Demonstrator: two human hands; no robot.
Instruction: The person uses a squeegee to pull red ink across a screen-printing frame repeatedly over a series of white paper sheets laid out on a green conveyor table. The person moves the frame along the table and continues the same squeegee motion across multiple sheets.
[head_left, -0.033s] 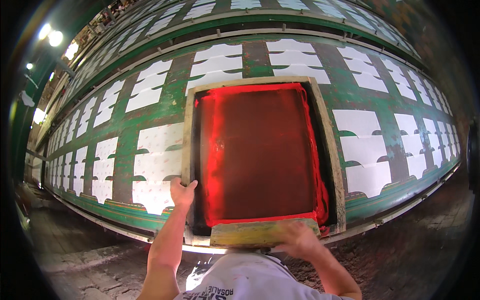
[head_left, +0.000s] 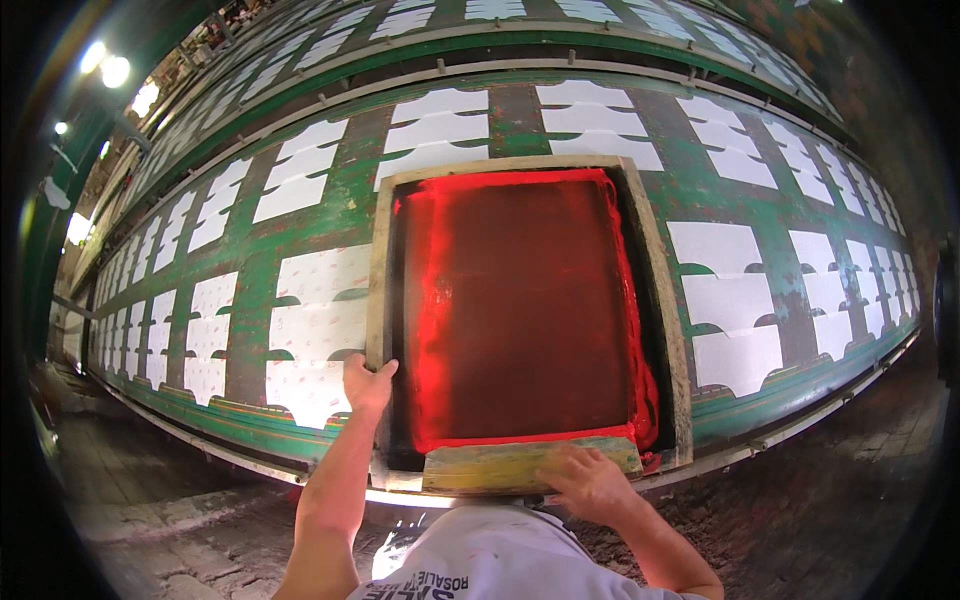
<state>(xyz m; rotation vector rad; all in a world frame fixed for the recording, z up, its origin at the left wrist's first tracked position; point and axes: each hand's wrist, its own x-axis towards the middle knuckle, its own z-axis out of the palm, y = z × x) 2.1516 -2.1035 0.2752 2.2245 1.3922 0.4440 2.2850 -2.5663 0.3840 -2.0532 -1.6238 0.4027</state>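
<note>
The wide wooden squeegee with its yellow-green paint-stained blade block (head_left: 530, 465) lies crosswise at the near end of the wooden-framed printing screen flooded with red ink (head_left: 525, 315); its long axis runs from 9 to 3 o'clock, square to the screen's own long axis, which runs from 6 toward 12 o'clock away from the person. The right hand (head_left: 590, 482) rests on top of the squeegee toward its right end, fingers spread and pressing down on it (whether they curl over the far edge cannot be told); the left hand (head_left: 367, 384) is off the squeegee, clenched on the frame's left rail at about 10 o'clock from the blade. So the right hand is the nearer one; the inked mesh lies wholly at 12 o'clock beyond the blade. The screen sits on the long green bench (head_left: 250, 300) among rows of white cut fabric pieces (head_left: 310, 330).
</note>
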